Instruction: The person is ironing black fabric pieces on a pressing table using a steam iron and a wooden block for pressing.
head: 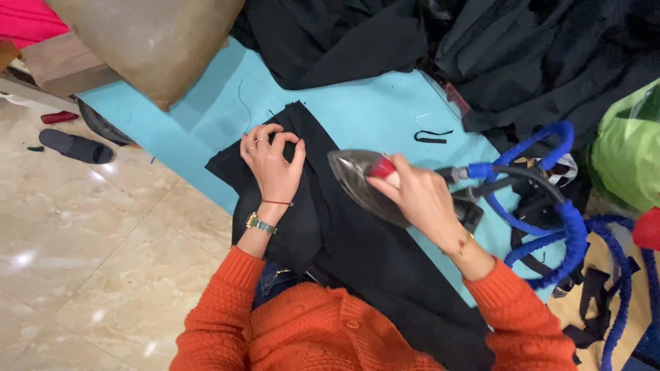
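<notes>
Careful, the right hand [419,199] grips the steam iron [364,182] just beside the left hand [271,161], whose unclenched fingertips pinning the black fabric [344,240] could get scorched.

You are seeing no labels, signs or screens here; only a green plastic bag [627,148] is bulging at your far right edge, beside the black cloth pile [543,55].
</notes>
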